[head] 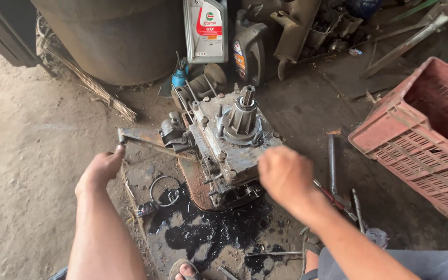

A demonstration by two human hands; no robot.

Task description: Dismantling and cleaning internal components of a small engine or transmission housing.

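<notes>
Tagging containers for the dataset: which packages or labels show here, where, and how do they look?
Grey oil jug: top centre, behind the gearbox; rectangular, with a red, white and green label.
Dark oil jug: just right of the grey one; black, with an orange and blue label.
Pink plastic crate: right edge; slatted, tilted, no label visible.

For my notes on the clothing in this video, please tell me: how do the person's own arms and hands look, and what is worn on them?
Both arms are bare from the elbow down: no sleeves, gloves, watch or rings can be seen. The left hand and the right hand are uncovered. Grey cloth, perhaps trousers, shows at the lower right, and a sandal is on one foot at the bottom edge.
</notes>
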